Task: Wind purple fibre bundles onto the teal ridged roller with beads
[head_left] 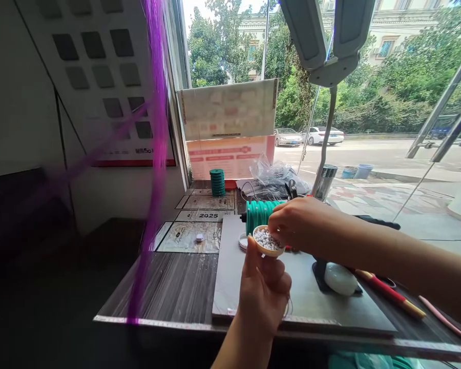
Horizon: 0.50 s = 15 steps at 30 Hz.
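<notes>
My left hand (264, 287) is wrapped round a small round container (268, 253) and holds it up over the grey board. Small white beads (265, 238) fill the container. The fingers of my right hand (290, 221) are pressed together at the container's right rim; what they grip, if anything, is too small to make out. Just behind both hands, green spools (258, 214) lie on their side in a row, with small white dots along them. A round white lid or ring (243, 241) rests on the board to the left of the container.
The grey board (230, 287) lies on a dark table (176, 282). Behind stand a green spool stack (217, 183), clear plastic bags (272, 171) and a lamp (325, 123). To the right are a white rounded object (340, 279) and a red-and-yellow tool (394, 294). Purple strands (156, 128) hang at left.
</notes>
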Each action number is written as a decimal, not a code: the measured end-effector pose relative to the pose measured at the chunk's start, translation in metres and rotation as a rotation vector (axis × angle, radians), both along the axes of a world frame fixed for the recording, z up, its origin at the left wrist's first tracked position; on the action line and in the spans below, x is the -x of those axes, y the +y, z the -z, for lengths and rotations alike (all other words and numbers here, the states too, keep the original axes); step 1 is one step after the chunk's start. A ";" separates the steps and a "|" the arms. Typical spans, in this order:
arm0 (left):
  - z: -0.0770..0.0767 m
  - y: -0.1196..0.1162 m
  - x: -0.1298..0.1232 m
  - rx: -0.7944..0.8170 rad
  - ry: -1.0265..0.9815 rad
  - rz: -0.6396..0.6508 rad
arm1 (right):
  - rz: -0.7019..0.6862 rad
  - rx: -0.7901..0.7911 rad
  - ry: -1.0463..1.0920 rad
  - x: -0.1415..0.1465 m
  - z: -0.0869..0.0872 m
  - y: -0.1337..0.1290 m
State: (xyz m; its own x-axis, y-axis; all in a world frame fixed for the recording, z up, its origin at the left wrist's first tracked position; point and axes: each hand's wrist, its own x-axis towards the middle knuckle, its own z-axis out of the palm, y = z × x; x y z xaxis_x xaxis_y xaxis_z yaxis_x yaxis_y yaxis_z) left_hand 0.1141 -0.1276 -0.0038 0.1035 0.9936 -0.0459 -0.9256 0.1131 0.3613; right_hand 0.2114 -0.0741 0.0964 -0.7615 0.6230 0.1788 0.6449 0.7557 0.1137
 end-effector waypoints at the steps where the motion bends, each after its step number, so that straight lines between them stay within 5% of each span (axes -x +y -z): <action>1: 0.000 0.000 0.000 0.005 0.001 0.001 | -0.006 0.019 0.015 0.000 -0.001 -0.001; 15: -0.001 -0.001 -0.001 -0.018 0.017 -0.007 | -0.072 0.098 0.135 0.000 -0.003 0.000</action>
State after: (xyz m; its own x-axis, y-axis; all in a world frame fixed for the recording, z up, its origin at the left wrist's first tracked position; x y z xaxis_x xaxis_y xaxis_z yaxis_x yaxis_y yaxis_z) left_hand 0.1146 -0.1289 -0.0031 0.0958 0.9949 -0.0299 -0.9200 0.1000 0.3790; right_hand 0.2119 -0.0738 0.0991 -0.7781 0.5870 0.2238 0.5929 0.8039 -0.0472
